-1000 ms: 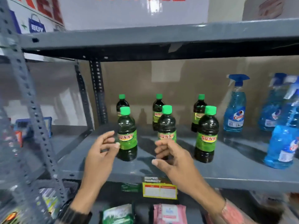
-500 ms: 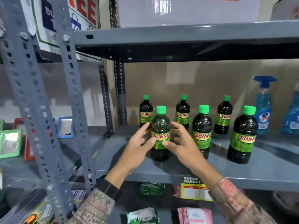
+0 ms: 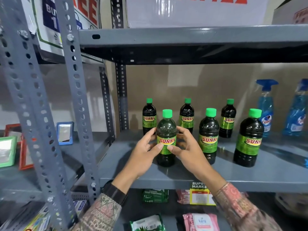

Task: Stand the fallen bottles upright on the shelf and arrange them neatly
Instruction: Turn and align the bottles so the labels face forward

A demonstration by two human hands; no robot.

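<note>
Several dark bottles with green caps and green SUNNY labels stand upright on the grey shelf point(image 3: 183, 177), in a front row and a back row. The front-left bottle point(image 3: 166, 130) is held from both sides: my left hand point(image 3: 144, 155) wraps its left side and my right hand point(image 3: 188, 150) its right, thumbs meeting on the label. To the right stand the front-middle bottle point(image 3: 209, 135) and the front-right bottle point(image 3: 249, 139). Behind them are three more bottles point(image 3: 149, 117), point(image 3: 187, 117), point(image 3: 228, 119). None lies on its side.
Blue spray bottles point(image 3: 266, 112) stand at the shelf's right end. A perforated grey upright point(image 3: 78, 114) rises at the left, with small framed mirrors point(image 3: 64, 133) on the neighbouring shelf. Packets point(image 3: 200, 221) lie on the shelf below. The upper shelf point(image 3: 183, 39) hangs overhead.
Both hands went from open in front of the shelf to closing around the front-left bottle. The view has shifted left and nearer, so the bottles appear further right.
</note>
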